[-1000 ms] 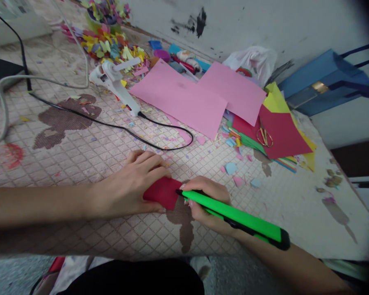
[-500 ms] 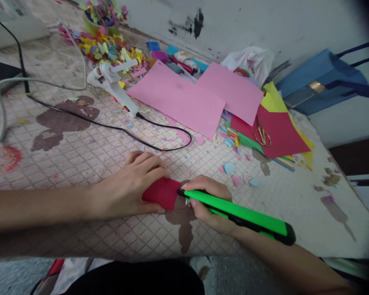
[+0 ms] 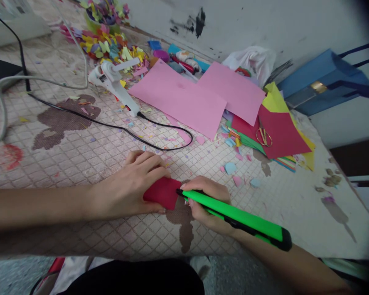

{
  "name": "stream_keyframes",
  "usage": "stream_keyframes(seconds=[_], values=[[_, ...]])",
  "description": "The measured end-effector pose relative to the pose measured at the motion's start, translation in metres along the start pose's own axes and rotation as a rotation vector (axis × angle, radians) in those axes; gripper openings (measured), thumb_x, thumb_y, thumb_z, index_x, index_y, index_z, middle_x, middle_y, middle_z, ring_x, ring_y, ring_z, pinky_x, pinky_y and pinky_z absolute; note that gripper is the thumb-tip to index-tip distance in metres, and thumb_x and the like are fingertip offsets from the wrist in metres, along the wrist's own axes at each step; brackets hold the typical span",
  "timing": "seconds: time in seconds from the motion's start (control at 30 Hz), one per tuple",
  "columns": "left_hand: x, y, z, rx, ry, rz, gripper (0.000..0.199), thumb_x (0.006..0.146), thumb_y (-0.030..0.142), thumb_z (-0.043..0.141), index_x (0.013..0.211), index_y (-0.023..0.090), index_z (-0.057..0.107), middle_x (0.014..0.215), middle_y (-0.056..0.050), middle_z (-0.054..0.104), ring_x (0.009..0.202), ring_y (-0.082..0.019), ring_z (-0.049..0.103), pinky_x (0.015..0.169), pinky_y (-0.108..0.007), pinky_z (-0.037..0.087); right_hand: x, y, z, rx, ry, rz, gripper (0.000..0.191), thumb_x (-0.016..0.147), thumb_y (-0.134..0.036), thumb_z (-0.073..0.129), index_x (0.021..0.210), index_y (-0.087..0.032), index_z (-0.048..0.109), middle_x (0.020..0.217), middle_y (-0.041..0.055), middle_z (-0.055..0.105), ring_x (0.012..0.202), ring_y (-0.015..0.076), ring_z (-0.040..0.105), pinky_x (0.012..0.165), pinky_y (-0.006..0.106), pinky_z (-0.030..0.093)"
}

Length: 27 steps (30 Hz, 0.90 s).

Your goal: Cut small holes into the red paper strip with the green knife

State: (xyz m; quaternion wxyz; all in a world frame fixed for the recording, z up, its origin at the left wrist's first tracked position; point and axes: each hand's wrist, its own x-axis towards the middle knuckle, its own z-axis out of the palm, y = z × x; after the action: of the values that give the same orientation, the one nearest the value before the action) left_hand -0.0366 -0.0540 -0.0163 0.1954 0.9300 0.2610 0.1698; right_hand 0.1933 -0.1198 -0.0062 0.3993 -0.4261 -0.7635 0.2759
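A small red paper piece [image 3: 162, 194] lies on the quilted tablecloth [image 3: 117, 241]. My left hand [image 3: 138, 184] rests over its left side, fingers bent and thumb along the lower edge, holding it down. The fingers of my right hand [image 3: 207, 200] are closed round the front of a green and black pen-like tool [image 3: 236, 213]. Its black tip meets the right edge of the red paper; whether it presses into the paper cannot be seen.
Beyond my hands are a white glue gun [image 3: 118, 88] with a looping black cable, pink sheets [image 3: 181, 94], gold scissors [image 3: 263, 135] on red paper [image 3: 283, 131], scattered scraps and a blue bag [image 3: 322, 86] at the right.
The back end of the green tool has swung slightly left and down, its tip still at the paper's edge. My left hand keeps its hold, and the view has shifted slightly.
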Motion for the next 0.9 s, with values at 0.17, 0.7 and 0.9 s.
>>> stream_keyframes(seconds=[0.17,0.7,0.9], values=[[0.0004,0.0001,0.0003,0.003,0.005,-0.004,0.051,0.071,0.043,0.082,0.112,0.021,0.059,0.11,-0.006,0.06,0.104,-0.029,0.053,0.094,-0.047,0.036,-0.001,0.0015,0.0007,-0.001,-0.002,-0.002,0.022,0.08,-0.008,0.056,0.096,-0.017,0.068,0.081,0.0052,0.072,0.068,0.0155,0.067,0.061,0.028,0.056],[0.0003,0.0009,0.0002,0.008,-0.01,-0.014,0.049,0.074,0.043,0.08,0.112,0.021,0.059,0.111,-0.006,0.059,0.105,-0.029,0.053,0.094,-0.047,0.036,-0.0028,0.0046,0.0036,-0.002,-0.007,-0.01,0.022,0.08,-0.008,0.056,0.098,-0.017,0.067,0.083,0.0046,0.071,0.071,0.0165,0.067,0.064,0.031,0.057],[-0.0014,0.0018,0.0011,0.071,0.022,0.009,0.052,0.073,0.048,0.08,0.112,0.02,0.06,0.11,-0.008,0.06,0.105,-0.031,0.054,0.094,-0.049,0.037,-0.0044,0.0058,0.0047,0.0,-0.043,-0.04,0.026,0.082,-0.008,0.056,0.102,-0.022,0.064,0.087,0.0053,0.068,0.075,0.0187,0.067,0.067,0.033,0.059]])
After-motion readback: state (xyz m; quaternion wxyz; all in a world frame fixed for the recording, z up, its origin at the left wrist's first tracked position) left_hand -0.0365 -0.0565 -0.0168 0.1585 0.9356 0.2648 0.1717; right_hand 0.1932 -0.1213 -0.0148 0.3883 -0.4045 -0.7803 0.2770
